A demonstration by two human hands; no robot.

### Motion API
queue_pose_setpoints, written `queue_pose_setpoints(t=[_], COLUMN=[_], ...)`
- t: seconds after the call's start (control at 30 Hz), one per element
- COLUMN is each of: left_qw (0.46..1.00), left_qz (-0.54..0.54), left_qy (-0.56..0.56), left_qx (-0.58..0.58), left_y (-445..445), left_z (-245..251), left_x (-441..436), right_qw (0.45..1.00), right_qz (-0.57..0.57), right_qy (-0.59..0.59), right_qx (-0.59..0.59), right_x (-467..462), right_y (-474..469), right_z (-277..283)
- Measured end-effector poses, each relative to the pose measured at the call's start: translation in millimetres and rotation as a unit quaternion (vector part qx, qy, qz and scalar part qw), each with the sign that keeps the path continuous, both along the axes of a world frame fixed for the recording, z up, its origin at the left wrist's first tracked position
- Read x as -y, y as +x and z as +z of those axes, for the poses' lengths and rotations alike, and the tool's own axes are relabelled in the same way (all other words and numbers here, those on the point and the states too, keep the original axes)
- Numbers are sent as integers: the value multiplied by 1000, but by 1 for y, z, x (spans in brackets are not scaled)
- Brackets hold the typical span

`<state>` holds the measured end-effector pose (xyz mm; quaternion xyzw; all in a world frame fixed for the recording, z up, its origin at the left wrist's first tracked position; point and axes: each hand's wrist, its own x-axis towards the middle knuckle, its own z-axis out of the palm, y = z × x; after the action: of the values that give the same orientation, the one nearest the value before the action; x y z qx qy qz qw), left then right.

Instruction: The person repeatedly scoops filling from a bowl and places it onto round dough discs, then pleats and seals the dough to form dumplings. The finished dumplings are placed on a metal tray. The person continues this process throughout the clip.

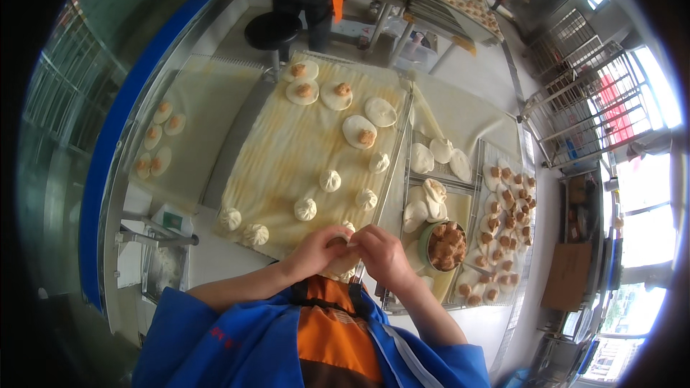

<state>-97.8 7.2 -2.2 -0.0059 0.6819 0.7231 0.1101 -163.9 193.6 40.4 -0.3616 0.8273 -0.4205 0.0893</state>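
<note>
My left hand [311,253] cups a dough wrapper [338,238], and the fingertips of my right hand [381,252] pinch its edge. My fingers hide most of this piece. Pleated dough, partly covered, shows just below my hands. Ahead of them lies a cloth-lined tray [269,156]. Several pleated buns, including a closed one [305,208], sit on its near half. Flat wrappers lie at its far end; most carry a lump of brown filling, while one wrapper [380,111] is bare. Right of my right hand stands a round bowl of brown filling [446,246].
Bare wrappers [422,158] rest on a rack beside the tray. Farther right, another rack holds many filled wrappers [506,221]. Left of the tray, several filled wrappers [153,136] lie on a cloth. A black stool [273,29] and a person [308,0] are beyond.
</note>
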Motion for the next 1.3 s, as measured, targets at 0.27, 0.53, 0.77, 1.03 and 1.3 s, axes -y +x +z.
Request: queue_pose_setpoints(t=[0.27, 0.53, 0.77, 1.03, 1.3], left_qw=[960, 996, 986, 979, 960], left_qz=[49, 13, -41, 45, -72], left_qy=[213, -56, -102, -150, -206], left_qx=[176, -74, -129, -130, -175], left_y=[5, 18, 4, 13, 2], left_z=[-5, -15, -13, 1, 5], left_x=[2, -3, 13, 4, 18], right_qw=[1000, 998, 998, 999, 990], right_qz=[-14, 57, 57, 46, 116], right_qy=[6, 14, -7, -12, -64], right_qx=[-7, -24, 27, -9, -37], right_x=[0, 0, 2, 4, 2], right_y=[0, 1, 2, 1, 0], right_z=[-2, 8, 6, 8, 9])
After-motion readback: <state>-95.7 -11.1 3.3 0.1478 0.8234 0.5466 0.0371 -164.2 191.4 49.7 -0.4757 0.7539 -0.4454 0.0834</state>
